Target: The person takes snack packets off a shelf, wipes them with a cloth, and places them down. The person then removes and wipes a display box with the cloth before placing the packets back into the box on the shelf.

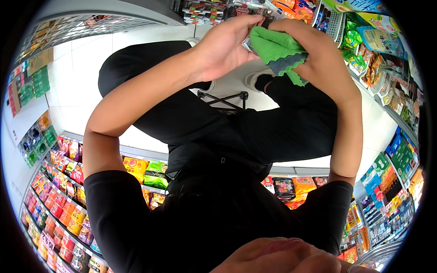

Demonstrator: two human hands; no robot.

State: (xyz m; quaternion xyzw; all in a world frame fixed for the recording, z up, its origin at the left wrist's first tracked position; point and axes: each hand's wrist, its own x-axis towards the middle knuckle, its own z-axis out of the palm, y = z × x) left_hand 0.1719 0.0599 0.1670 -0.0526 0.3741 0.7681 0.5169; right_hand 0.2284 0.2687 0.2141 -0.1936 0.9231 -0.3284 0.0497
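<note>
My right hand [318,54] is closed around a bunched green cloth [277,44] with a scalloped edge and a dark grey underside. Facing it, my left hand [227,48] curves its fingers and thumb around a shiny, clear-looking item, mostly hidden behind the hand and the cloth; its kind cannot be made out. The cloth lies close against that item, between the two hands. Both hands are above the floor, in front of a low shelf of packaged snacks [296,8].
Shelves of bagged snacks [357,41] curve along the right. A wire rack [91,32] stands at upper left. Behind me are shelves with cup-shaped packs [59,204] and bags. Beneath my legs shows a folding stool frame [223,98] on white floor tiles [77,77].
</note>
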